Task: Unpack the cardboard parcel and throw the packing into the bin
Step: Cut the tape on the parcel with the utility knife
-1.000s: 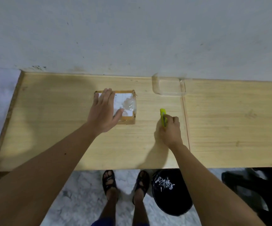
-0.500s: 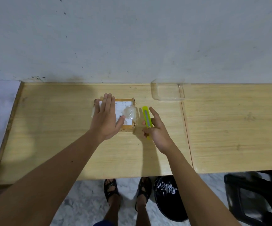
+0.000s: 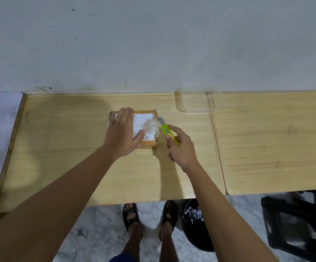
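Left hand (image 3: pixel 122 133) flat on parcel (image 3: pixel 145 127); right hand (image 3: pixel 181 148) grips cutter (image 3: pixel 165 129).

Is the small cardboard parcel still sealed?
Sealed: the small cardboard parcel has its top flat under tape, the left hand pressing it, the yellow-green utility knife at its right edge.

Looks like a plain room in a home: two pale wooden worktop (image 3: pixel 77 167) slabs pushed against a scuffed, bare white wall (image 3: pixel 153 44), marbled floor (image 3: pixel 96 233) below, sandalled feet (image 3: pixel 131 217), a black bin (image 3: pixel 196 235) and black plastic stool (image 3: pixel 295 224) underneath.
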`<state>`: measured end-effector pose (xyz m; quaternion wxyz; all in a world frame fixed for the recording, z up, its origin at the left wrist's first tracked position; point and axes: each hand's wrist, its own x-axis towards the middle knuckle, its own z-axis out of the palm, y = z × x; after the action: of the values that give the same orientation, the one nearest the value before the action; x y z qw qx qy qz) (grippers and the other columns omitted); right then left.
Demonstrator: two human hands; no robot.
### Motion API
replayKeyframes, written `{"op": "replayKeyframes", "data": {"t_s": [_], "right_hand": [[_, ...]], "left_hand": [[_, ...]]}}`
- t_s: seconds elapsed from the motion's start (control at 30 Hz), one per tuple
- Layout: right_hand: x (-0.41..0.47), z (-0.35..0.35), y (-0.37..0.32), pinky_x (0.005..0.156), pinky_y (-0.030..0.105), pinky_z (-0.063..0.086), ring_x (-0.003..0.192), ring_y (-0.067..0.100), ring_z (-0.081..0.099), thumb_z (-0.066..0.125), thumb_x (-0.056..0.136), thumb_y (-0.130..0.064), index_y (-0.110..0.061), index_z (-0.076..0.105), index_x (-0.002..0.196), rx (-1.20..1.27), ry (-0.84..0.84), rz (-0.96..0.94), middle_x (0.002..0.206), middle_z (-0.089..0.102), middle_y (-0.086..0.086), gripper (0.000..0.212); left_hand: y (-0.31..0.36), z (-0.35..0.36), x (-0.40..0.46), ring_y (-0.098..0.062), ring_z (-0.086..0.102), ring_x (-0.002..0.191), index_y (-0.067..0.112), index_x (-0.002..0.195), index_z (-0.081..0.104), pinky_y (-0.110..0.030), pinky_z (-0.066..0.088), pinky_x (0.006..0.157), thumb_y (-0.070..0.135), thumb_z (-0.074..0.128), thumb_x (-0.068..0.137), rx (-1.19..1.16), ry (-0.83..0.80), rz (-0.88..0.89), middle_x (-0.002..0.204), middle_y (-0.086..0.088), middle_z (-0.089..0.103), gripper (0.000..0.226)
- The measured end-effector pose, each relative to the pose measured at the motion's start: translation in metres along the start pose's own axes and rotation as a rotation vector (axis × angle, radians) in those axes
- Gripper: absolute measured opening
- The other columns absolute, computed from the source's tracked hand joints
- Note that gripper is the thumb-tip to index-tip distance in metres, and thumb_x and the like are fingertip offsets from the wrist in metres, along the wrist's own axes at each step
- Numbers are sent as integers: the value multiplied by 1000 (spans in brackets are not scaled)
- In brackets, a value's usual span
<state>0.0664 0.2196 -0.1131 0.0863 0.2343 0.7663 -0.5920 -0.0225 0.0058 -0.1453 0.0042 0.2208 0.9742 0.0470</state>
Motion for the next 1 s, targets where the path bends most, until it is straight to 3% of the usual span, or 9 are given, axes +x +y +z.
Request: {"op": "replayKeyframes", "data": {"t_s": [0.13, 0.3, 0.43, 0.57, 1.0], "right_hand": [[-4, -2, -6, 46, 22, 47, 39, 17, 55, 54, 105, -20, -38, 56, 141, -95, -7, -22, 68, 60, -8, 41], [-9, -1, -8, 45, 25, 51, 35, 17, 57, 52, 105, -18, -36, 57, 141, -197, 10, -94, 73, 64, -2, 41], [-9, 4, -15, 41, 32, 54, 35, 22, 59, 50, 104, -15, -39, 58, 140, -226, -2, -109, 75, 68, 8, 44], [-11, 2, -21, 38, 29, 50, 32, 17, 53, 49, 103, -12, -39, 58, 140, -244, -20, -114, 68, 63, 3, 46], [-29, -12, -13, 35, 20, 38, 30, 14, 44, 51, 103, -11, -31, 61, 139, -198, -72, -11, 69, 57, 0, 42]], "left_hand": [[-14, -2, 8, -33, 53, 130, -1, 144, 47, -49, 36, 114, 70, 46, 91, -40, 15, 57, 140, -16, 58, 88], [-29, -4, 17, -35, 60, 114, -2, 136, 56, -44, 48, 102, 78, 52, 86, -123, 64, 154, 125, -17, 65, 94], [-29, 3, 19, -34, 60, 117, 2, 137, 53, -45, 45, 103, 84, 41, 86, -151, 35, 156, 129, -14, 63, 97], [-28, 4, 18, -34, 57, 123, 3, 143, 48, -46, 40, 108, 86, 30, 88, -116, 3, 141, 137, -14, 59, 101], [-27, 6, 16, -33, 55, 122, 4, 144, 48, -45, 38, 110, 84, 35, 89, -136, 32, 134, 137, -13, 59, 98]]}}
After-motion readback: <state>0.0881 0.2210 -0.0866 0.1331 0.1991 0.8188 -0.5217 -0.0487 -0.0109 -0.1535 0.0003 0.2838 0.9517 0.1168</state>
